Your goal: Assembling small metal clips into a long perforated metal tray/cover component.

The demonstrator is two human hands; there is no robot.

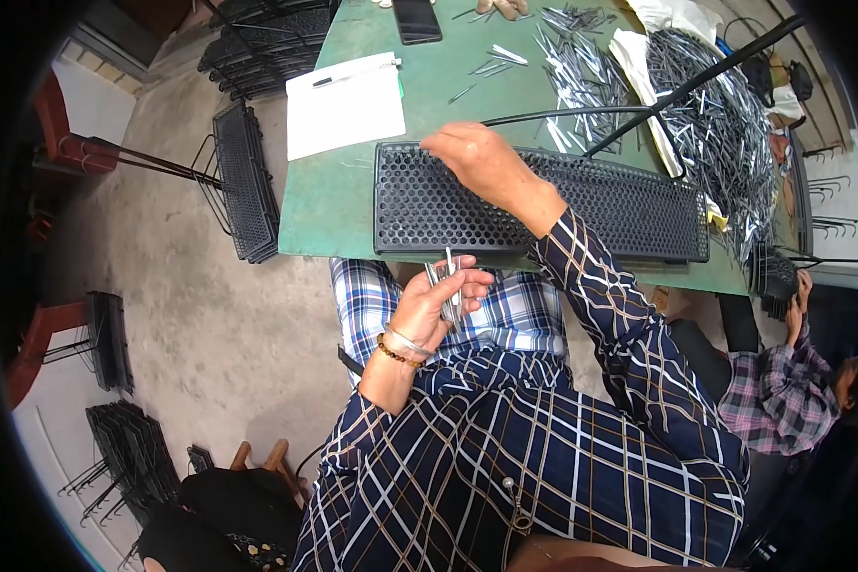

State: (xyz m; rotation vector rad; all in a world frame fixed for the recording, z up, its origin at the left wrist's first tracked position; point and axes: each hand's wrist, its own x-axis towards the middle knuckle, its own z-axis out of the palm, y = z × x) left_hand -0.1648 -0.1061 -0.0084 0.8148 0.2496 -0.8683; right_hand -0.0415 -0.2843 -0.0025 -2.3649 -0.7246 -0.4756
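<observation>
A long black perforated metal rack (543,200) lies along the near edge of the green table (329,205). In front of its near left edge, my left hand (432,300) is closed around a few thin silvery metal strips (448,276), which stick up between the fingers. My right hand (491,167) reaches over the rack to its far left corner. Its fingers are bent down and pressed together at the rim, and anything between them is hidden.
Loose metal strips (582,71) lie at the far right, beside a sack heaped with more (710,124). A white sheet with a pen (343,110) and a phone (417,21) lie farther left. Black racks (248,181) stand on the floor; another person (777,396) sits at right.
</observation>
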